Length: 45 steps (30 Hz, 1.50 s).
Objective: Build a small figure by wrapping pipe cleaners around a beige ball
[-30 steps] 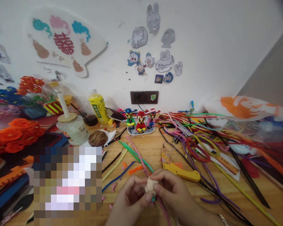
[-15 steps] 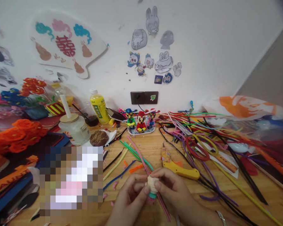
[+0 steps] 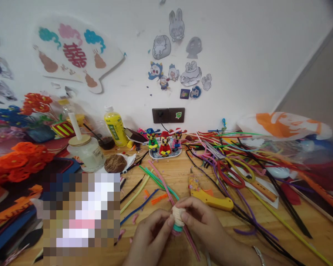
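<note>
Between both hands is a small coiled pipe-cleaner piece (image 3: 178,218), cream at the top with a teal band and a mauve-pink end below. My left hand (image 3: 155,232) pinches its left side with thumb and fingers. From the right, my right hand (image 3: 201,221) grips it, thumb on the front and fingers over the top. Pink pipe cleaners (image 3: 166,183) run along the table behind and under the piece. A yellow hot glue gun (image 3: 211,199) lies just beyond my right hand.
Three pipe-cleaner figures (image 3: 164,145) stand on a small tray by the wall. Red-handled scissors (image 3: 230,175) lie among tangled pipe cleaners at right. At left are a glass jar (image 3: 86,155), a yellow bottle (image 3: 115,127) and orange flowers (image 3: 23,159). A pixelated patch hides part of the table.
The view has shifted slightly. Both hands stay on the coiled piece, which is tilted a little differently, with slightly more of its teal band showing.
</note>
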Available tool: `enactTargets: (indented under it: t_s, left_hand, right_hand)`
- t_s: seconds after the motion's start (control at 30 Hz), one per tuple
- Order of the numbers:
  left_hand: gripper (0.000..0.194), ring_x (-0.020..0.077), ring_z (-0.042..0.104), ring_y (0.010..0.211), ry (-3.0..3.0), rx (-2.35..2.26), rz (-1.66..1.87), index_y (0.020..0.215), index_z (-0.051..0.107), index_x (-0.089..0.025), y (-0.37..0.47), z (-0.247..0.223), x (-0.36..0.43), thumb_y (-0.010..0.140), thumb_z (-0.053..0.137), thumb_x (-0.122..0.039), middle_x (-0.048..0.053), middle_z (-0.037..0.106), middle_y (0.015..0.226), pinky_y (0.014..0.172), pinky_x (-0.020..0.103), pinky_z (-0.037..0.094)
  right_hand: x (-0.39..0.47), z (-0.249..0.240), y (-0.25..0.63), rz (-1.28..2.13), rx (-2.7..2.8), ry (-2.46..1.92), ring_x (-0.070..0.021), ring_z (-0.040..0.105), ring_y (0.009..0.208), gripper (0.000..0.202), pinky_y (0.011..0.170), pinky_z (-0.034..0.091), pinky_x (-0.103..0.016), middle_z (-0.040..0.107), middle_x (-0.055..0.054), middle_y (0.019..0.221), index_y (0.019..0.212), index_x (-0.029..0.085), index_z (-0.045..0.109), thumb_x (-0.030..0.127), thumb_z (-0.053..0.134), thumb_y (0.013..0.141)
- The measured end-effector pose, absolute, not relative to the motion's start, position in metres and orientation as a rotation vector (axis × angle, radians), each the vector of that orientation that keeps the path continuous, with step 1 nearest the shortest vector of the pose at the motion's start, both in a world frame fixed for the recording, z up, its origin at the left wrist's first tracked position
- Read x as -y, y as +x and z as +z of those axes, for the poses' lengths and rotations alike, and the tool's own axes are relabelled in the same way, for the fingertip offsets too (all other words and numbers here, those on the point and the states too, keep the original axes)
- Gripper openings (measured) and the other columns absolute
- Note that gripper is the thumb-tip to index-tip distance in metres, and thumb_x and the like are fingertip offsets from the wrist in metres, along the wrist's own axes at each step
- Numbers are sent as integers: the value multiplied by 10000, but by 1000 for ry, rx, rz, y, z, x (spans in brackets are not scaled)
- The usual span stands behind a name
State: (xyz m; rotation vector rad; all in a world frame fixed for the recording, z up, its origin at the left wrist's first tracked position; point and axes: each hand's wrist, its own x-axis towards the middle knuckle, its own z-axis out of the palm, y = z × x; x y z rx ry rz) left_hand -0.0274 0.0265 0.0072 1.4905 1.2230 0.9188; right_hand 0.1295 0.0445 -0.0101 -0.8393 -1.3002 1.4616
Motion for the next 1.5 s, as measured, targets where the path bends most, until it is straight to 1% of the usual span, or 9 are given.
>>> enactTargets:
  t_s: [0.17,0.33,0.47,0.73,0.9,1.0,1.23,1.33,1.5]
  left_hand:
    - [297,167,580,655,1802,-1400,850,713,609,-176,-32,7,-27,851,387,-318,33,648,682,617,233,419]
    - [324,166,568,584,1868,-1546,862,621,585,-178,-33,9,-29,841,379,-297,24,622,602,571,238,412]
    - [334,168,574,552,1674,-1549,930,580,566,-177,-33,8,-32,829,403,-328,19,620,554,558,248,420]
    - [340,158,562,457,1145,-1280,1031,580,547,-165,-30,5,-38,802,447,-402,7,603,490,511,262,436]
    - [296,154,541,545,1461,-1461,1145,569,555,-183,-34,6,-25,797,482,-356,-2,575,535,543,234,406]
    - [235,148,528,522,1692,-1560,1155,571,579,-197,-35,9,-20,777,521,-294,-6,581,530,503,217,374]
    - [108,145,564,524,2132,-1384,1024,663,634,-196,-35,1,-19,748,580,-236,21,619,563,516,208,399]
    - [119,160,581,582,2059,-1375,961,731,641,-200,-34,0,-19,776,545,-254,37,637,623,552,219,421]
    - [179,151,539,551,1699,-1356,1041,614,569,-188,-28,1,-25,758,559,-293,9,573,572,516,225,419]
  right_hand:
    - [-43,-10,130,1485,1308,-822,-157,545,802,207,735,420,-285,591,-14,849,881,217,615,380,617,753]
    - [-44,-13,130,1487,1350,-810,-161,535,796,194,724,411,-288,586,-19,849,890,208,608,359,605,768]
    - [-44,-13,130,1520,1372,-793,-159,536,788,192,716,411,-283,589,-23,839,885,195,606,351,600,775]
    - [-44,-7,129,1571,1340,-774,-153,562,751,211,699,429,-273,593,-10,797,869,195,602,378,604,764]
    - [-44,-6,129,1592,1311,-815,-152,563,707,220,667,431,-273,601,-4,739,874,187,598,382,591,773]
    - [-43,-10,129,1519,1341,-833,-156,556,754,193,701,425,-279,597,-14,802,878,192,600,357,591,779]
    - [-43,-12,126,1412,1286,-881,-182,549,871,199,796,412,-312,592,-36,902,866,198,611,367,605,762]
    - [-43,-8,125,1413,1232,-892,-183,557,832,235,761,427,-313,584,-38,866,844,191,612,400,619,739]
    - [-43,-8,124,1407,1228,-848,-179,556,817,225,750,432,-312,586,-36,845,822,193,618,396,634,727]
